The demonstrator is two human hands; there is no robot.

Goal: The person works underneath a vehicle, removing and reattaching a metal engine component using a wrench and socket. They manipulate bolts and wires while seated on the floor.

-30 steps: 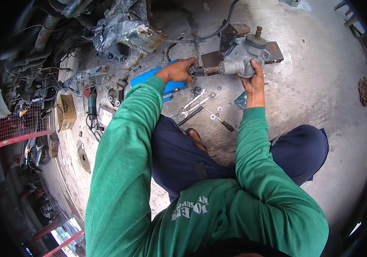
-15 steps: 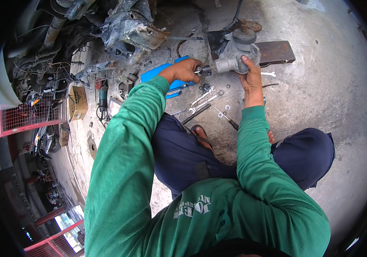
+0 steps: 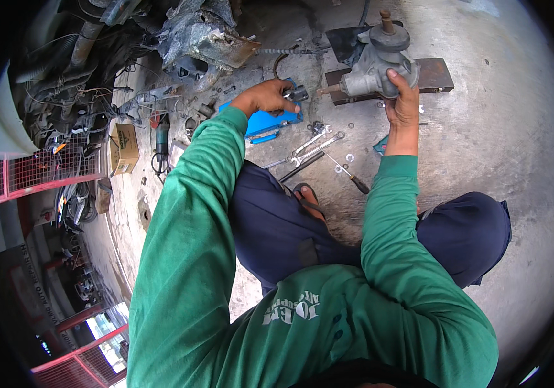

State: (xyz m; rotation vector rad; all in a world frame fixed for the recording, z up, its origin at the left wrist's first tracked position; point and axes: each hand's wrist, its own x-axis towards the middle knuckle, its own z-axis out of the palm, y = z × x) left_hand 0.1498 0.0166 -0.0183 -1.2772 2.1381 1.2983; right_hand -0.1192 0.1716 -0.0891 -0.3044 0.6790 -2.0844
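On the concrete floor (image 3: pixel 484 136), a long dark metal box (image 3: pixel 437 74); overlapping it in view, a grey metal housing (image 3: pixel 370 68); to their left, a blue case (image 3: pixel 266 124); right hand (image 3: pixel 403 107) cupped widely around the housing, thumb uppermost, fingers mostly hidden; left hand (image 3: pixel 265 98) partly closed on a dark metal coupling (image 3: pixel 297 94), apart from the housing's rusty shaft (image 3: pixel 330 89); nearer the knees, wrenches (image 3: pixel 317 148); beside them, washers (image 3: pixel 350 158).

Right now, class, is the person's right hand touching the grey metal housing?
Touching. The head view shows the right hand holding the grey metal housing, its thumb laid against the metal.
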